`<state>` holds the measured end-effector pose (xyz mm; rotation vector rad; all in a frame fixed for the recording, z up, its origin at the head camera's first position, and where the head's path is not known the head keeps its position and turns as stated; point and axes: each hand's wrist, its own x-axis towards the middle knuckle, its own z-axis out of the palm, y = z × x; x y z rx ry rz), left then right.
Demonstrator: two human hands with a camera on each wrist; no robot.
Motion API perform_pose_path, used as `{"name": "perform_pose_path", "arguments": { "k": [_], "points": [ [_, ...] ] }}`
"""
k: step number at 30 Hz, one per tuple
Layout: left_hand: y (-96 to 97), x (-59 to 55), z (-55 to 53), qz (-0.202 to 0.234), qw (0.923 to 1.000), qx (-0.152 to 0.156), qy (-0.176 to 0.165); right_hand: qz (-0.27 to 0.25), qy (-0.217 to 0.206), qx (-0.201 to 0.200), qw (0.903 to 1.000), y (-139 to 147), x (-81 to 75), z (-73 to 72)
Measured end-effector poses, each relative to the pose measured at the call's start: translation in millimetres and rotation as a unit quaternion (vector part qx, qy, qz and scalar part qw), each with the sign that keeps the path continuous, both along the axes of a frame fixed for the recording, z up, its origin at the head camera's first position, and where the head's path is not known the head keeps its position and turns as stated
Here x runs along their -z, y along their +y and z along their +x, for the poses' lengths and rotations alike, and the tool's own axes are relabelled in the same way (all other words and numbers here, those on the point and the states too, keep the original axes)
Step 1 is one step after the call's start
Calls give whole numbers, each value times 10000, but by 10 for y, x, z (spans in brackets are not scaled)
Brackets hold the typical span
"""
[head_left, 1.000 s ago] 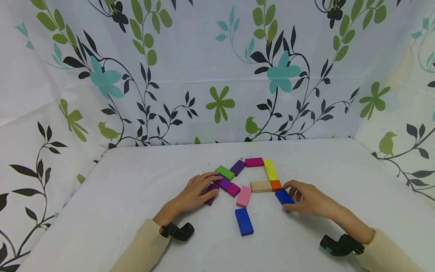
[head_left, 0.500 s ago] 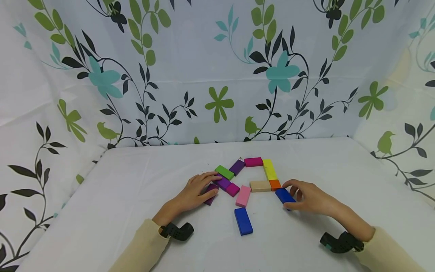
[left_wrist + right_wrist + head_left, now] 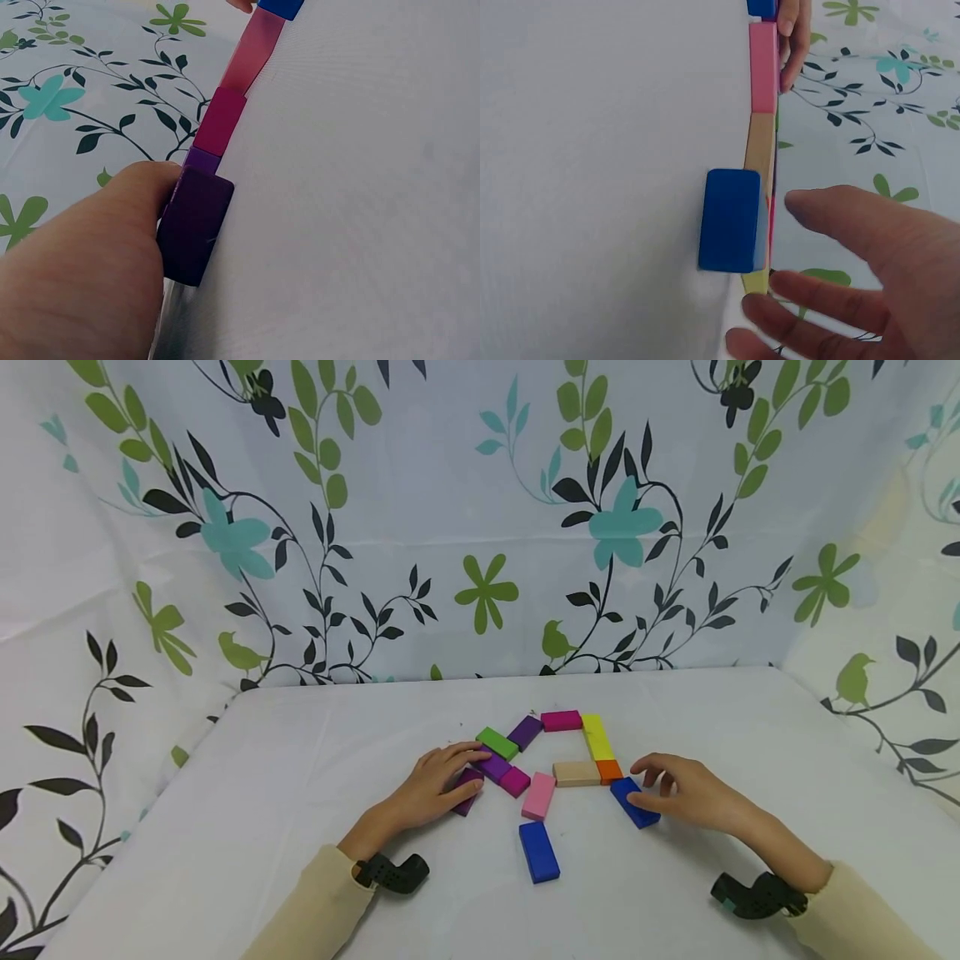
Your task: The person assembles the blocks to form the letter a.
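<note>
My left hand [image 3: 427, 792] rests over the left end of a figure of flat coloured blocks. Its fingertips lie on a purple block [image 3: 495, 767], and its thumb is at a dark purple block [image 3: 463, 806], also seen in the left wrist view [image 3: 196, 225]. At the other end, my right hand [image 3: 697, 792] hovers just beside a blue block [image 3: 639, 817]. In the right wrist view, thumb and fingers are spread apart from that blue block [image 3: 731, 221], holding nothing. The blue block's upper corner lies close to an orange block [image 3: 610, 770].
Green [image 3: 497, 742], dark purple [image 3: 525, 732], magenta [image 3: 562, 721], yellow [image 3: 597, 737] and tan [image 3: 576, 773] blocks continue the figure. A pink block [image 3: 538, 797] and a second blue block [image 3: 539, 852] run towards the front. Everything lies on a white-covered table [image 3: 247, 827] before a leaf-patterned cloth.
My right hand has let go of the blue block and drawn slightly up and right, its thumb coming away from the block's lower end. The left hand has stayed put.
</note>
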<state>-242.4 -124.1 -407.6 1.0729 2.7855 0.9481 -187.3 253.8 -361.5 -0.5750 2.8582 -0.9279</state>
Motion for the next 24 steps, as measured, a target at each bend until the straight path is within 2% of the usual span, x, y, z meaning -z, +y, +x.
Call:
{"name": "perform_pose_path", "arguments": {
  "k": [10, 14, 17, 20, 24],
  "points": [
    [11, 12, -5, 26, 10000, -9, -49, -146, 623, -160, 9978, 47, 56, -68],
    [14, 1, 4, 91, 9999, -46, -114, -290, 843, -371, 9953, 58, 85, -116],
    [14, -4, 5, 174, 9997, -43, -148, -456, 887, -608, 9932, 65, 117, -168],
    [12, -11, 4, 291, 9993, -62, -231, -560, 746, -810, 9923, 69, 142, -224],
    [6, -9, -8, 411, 9982, -183, -391, -552, 714, -917, 9917, 65, 153, -294]
  ]
}}
